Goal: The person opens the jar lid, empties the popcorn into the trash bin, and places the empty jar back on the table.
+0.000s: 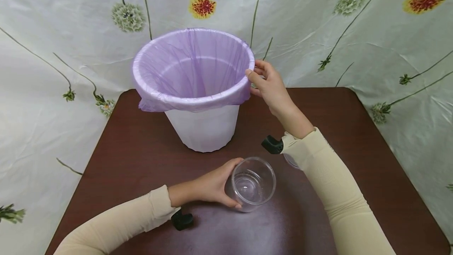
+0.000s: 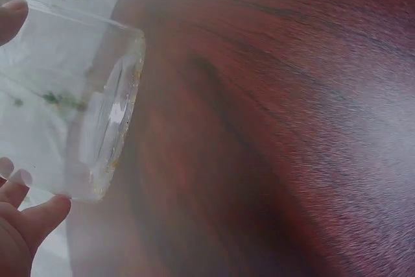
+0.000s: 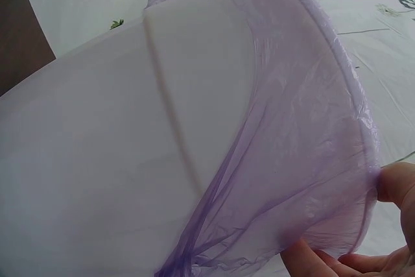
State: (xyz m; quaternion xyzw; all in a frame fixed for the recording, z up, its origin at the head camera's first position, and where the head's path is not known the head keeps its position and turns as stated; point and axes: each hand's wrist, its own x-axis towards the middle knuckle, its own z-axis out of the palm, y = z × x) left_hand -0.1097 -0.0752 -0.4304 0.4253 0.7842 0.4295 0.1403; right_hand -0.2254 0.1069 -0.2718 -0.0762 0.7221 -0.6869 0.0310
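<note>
A white trash can stands on the table, lined with a thin purple trash bag folded over its rim. My right hand holds the bag-covered rim at its right side, thumb on top and fingers against the outside. In the right wrist view, the fingertips press the loose purple film against the can. Lower down, my left hand grips a clear plastic jar with thumb and fingers around its side. The jar is open-topped, and nothing shows inside it. The left wrist view shows its base tilted.
A clear round lid-like piece lies on the table, partly hidden by the right sleeve. The dark brown table backs onto a white flowered curtain. Each wrist carries a small black camera mount.
</note>
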